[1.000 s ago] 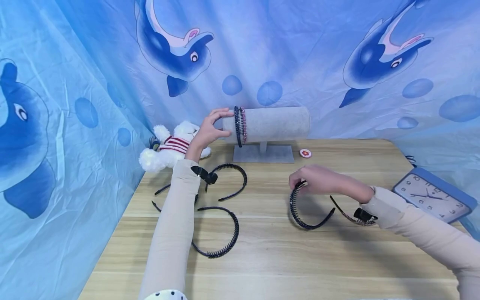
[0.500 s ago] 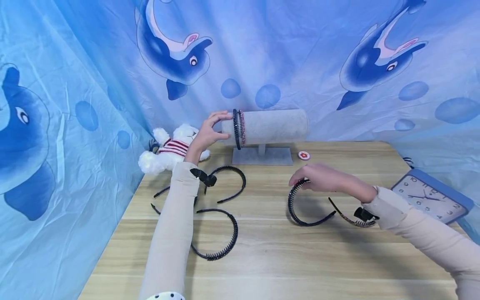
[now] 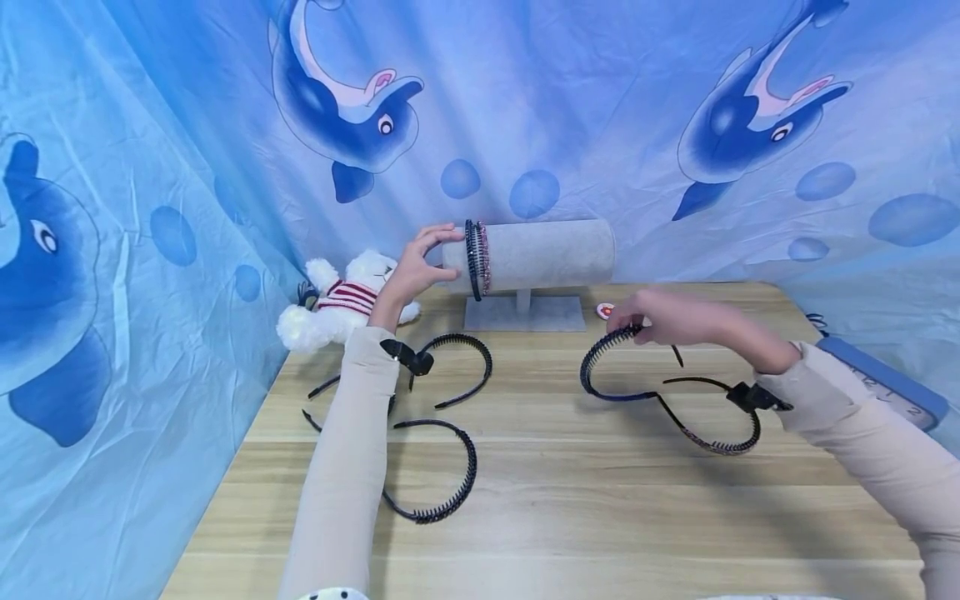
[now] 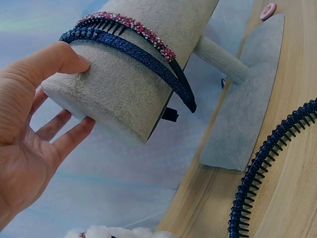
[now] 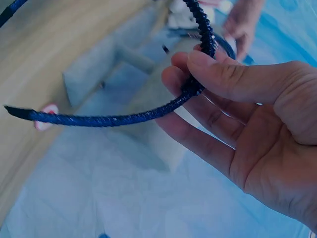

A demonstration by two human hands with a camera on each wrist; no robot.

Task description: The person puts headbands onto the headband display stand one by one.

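In the head view my left hand (image 3: pixel 411 273) holds the left end of a grey plush headband display roll (image 3: pixel 555 254). Its thumb rests on top and the fingers reach around the end, seen close in the left wrist view. Around the roll near that hand sit a dark blue headband (image 4: pixel 143 58) and a pink-and-silver beaded headband (image 4: pixel 130 22), side by side. My right hand (image 3: pixel 678 318) pinches a dark blue toothed headband (image 5: pixel 114 120) between thumb and fingers, above the table to the right of the stand's base. One of its ends hangs free.
Several dark headbands (image 3: pixel 472 454) lie on the table's left, some partly behind the left sleeve. A speckled headband (image 3: pixel 723 448) lies below the right wrist. A white plush toy (image 3: pixel 351 296), a flower badge (image 3: pixel 604 311) and a blue clock (image 3: pixel 900 383) stand around.
My right hand has moved up and to the right, raising the dark blue headband, and more of the speckled headband shows. My left hand stays on the roll's end.
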